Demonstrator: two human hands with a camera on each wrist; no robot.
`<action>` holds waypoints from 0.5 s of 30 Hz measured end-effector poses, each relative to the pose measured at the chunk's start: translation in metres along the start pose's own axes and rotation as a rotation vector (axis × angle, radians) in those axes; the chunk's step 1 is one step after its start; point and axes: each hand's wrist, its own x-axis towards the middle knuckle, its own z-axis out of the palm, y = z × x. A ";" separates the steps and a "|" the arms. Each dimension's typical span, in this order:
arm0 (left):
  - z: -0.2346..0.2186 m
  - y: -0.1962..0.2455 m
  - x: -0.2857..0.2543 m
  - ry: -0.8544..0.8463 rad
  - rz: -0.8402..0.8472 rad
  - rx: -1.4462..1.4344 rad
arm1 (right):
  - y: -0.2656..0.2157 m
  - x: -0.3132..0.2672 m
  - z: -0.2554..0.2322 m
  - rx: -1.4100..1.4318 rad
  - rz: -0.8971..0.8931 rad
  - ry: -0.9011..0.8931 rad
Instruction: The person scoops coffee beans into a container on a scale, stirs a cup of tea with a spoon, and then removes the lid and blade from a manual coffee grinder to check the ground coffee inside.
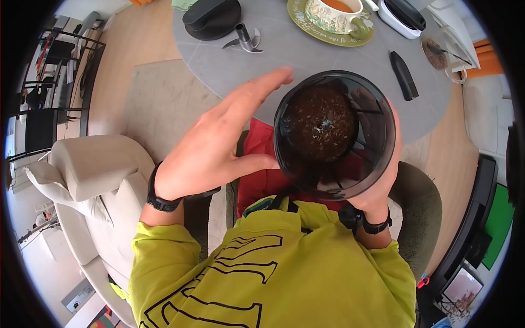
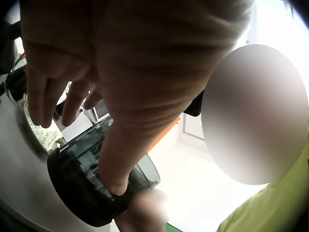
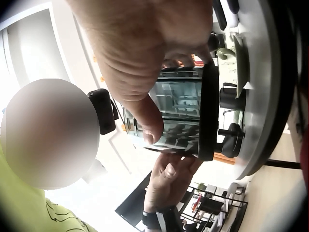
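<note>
In the head view, a see-through dark chopper bowl [image 1: 377, 136] is held up over the lap, with dark brown crumbly contents [image 1: 321, 123] inside. My right hand [image 1: 389, 164] grips its right side, and in the right wrist view the thumb [image 3: 148, 121] curls over the wall. My left hand [image 1: 219, 139] is at the bowl's left side, fingers extended and spread from the thumb, whose tip is right at the wall. The left wrist view shows that thumb [image 2: 116, 164] overlapping the bowl. On the table lies an S-shaped chopper blade [image 1: 246, 42] with its hub up.
A grey round table [image 1: 350, 60] bears a black lid-like unit [image 1: 212, 19], a patterned cup [image 1: 333, 16] on a green saucer [image 1: 301, 24], a slim black object [image 1: 403, 76], a white container [image 1: 402, 22] and a glass jar [image 1: 435, 53]. A beige sofa [image 1: 104, 164] stands at left.
</note>
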 end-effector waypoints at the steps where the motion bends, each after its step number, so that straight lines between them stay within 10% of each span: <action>1: -0.001 -0.001 -0.001 -0.008 0.049 0.073 | 0.001 0.000 0.002 0.082 -0.021 -0.020; 13: -0.013 0.013 0.000 0.009 0.200 0.147 | -0.024 0.003 0.001 0.072 0.028 0.003; 15: -0.013 0.012 0.000 0.022 0.307 0.117 | -0.038 0.005 0.004 0.412 0.040 0.060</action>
